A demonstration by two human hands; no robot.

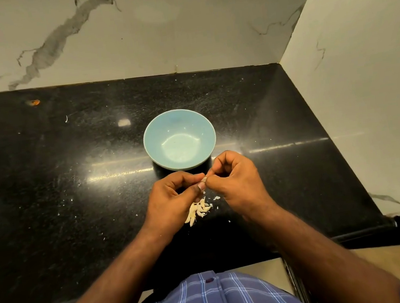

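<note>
Seen from above, a person's two bare hands meet over a black speckled countertop (48,195). The left hand (172,200) and the right hand (235,179) come together fingertip to fingertip and pinch a small pale piece (205,179) between them. It is too small to say for sure what it is.

On the left hand, the thumb and forefinger close on the piece and the other fingers (172,183) curl in beneath. The right hand grips it from the other side with thumb and forefinger, its remaining fingers bent into the palm. Only a sliver of the piece shows between the two thumbs.

Directly below the pinching fingertips, towards the person, a little heap of pale slivers (197,210) lies on the counter, partly tucked under the left thumb. A few loose white crumbs (216,198) sit just beside the heap, under the right hand's fingers.

Just beyond the fingertips, away from the person, stands a light blue bowl (177,119), upright, its glossy inside catching the light. Its near rim is close to the knuckles of the right hand but apart from them.

Behind the counter rises a white marble wall (178,28) with grey veins. A blue checked shirt (212,301) shows at the bottom edge.
</note>
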